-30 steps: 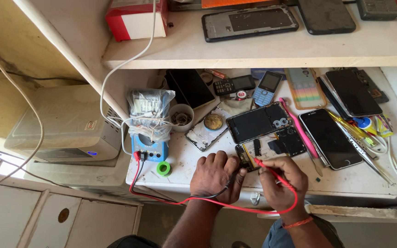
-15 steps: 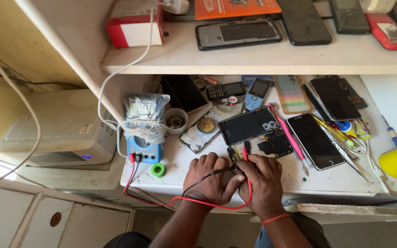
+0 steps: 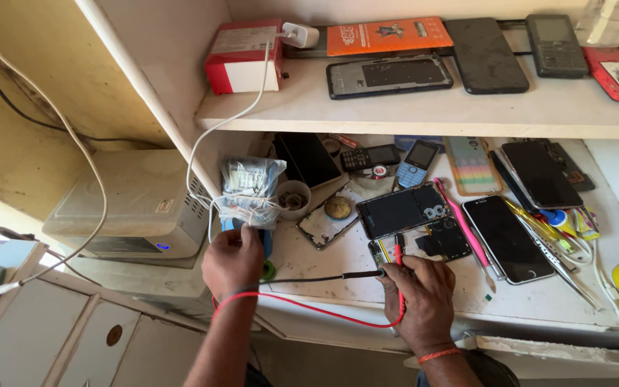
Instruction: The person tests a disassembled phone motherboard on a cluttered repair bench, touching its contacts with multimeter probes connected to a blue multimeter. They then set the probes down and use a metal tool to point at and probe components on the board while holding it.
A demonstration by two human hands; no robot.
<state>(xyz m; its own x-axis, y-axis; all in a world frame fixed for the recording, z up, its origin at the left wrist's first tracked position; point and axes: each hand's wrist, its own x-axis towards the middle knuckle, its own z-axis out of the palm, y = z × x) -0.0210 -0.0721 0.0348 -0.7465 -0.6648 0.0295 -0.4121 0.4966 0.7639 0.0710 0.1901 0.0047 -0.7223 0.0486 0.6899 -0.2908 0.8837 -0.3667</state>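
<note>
Nearest, right hand [image 3: 424, 294] grips red and black probes [image 3: 395, 261] pointing away onto an opened phone [image 3: 424, 236] just beyond. Left hand [image 3: 232, 261], well apart leftward, closes on the blue multimeter [image 3: 252, 236]; plastic bag [image 3: 251, 188] behind.

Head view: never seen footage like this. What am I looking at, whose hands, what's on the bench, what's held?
One camera sits on a person's head and looks down, so both forearms entering from the bottom are that person's own.

The left hand rests on a blue multimeter, mostly hidden beneath it and a clear bag of parts. The right hand holds two test probes: the red probe points at a small circuit board, and the black probe lies across towards the left. A red lead loops between the hands.

The white bench carries opened phones, a dark phone, a pink tool and a small cup. The shelf above holds more phones and a red-and-white box.
</note>
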